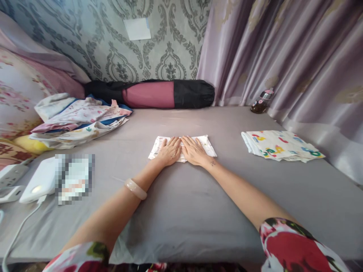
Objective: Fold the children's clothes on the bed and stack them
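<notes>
We rest our left grip and right grip flat and unclenched, side by side, on the folded white cloth, which lies beneath both on the grey sheet.

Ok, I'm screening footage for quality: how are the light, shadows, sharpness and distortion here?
Head view: light looks soft, with pale sheen on the curtain; head view: the grey sheet darkens gently toward its near edge; head view: the central folded cloth is fairly clear, its print indistinct; head view: the sleeves look stretched, and a pixelated patch obscures something left.
</notes>
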The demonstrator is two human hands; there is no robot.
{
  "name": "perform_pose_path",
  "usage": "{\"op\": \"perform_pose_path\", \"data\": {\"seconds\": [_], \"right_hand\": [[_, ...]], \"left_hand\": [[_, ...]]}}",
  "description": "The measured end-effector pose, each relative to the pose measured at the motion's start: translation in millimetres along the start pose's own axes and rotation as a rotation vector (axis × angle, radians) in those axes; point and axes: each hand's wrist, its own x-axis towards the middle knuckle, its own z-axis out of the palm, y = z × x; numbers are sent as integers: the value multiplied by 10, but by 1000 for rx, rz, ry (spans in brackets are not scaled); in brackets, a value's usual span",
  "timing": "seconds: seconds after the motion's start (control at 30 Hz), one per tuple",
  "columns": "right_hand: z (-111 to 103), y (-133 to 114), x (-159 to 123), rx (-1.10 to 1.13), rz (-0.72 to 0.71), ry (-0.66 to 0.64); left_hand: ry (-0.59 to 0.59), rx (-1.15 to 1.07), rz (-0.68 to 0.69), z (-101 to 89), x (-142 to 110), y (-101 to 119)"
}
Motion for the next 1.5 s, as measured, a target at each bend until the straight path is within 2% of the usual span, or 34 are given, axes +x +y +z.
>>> {"op": "perform_pose_path", "data": {"seconds": [0.13,0.23,0.43,0.63,0.73,0.8,0.93,1.17,1.4,1.5], "right_hand": [[-92,17,-6,17,6,-54],[-142,39,-37,-8,57,-25],[-100,43,-81,-36,102,-26],[-86,34,-62,-36,100,-20],[-134,59,-58,-9,94,-62],[-181,91,-76,-4,97,-74],[-230,157,-157,-77,136,-14],[-146,179,-220,-95,169,-6],[-130,175,-228,-87,172,13],[-150,189,-255,-92,197,48]], "left_hand": [[-48,-27,-4,-70,1,-46],[4,-26,-24,-117,-17,-71],[-70,-53,-9,-83,-43,-66],[-72,-50,-19,-84,-39,-54],[-93,-42,-7,-116,-49,-62],[-71,-12,-13,-124,-67,-80],[31,64,-81,-79,-119,-137],[4,64,-117,-18,-161,-156],[46,62,-125,-49,-185,-123],[80,46,-169,-64,-215,-156]]}}
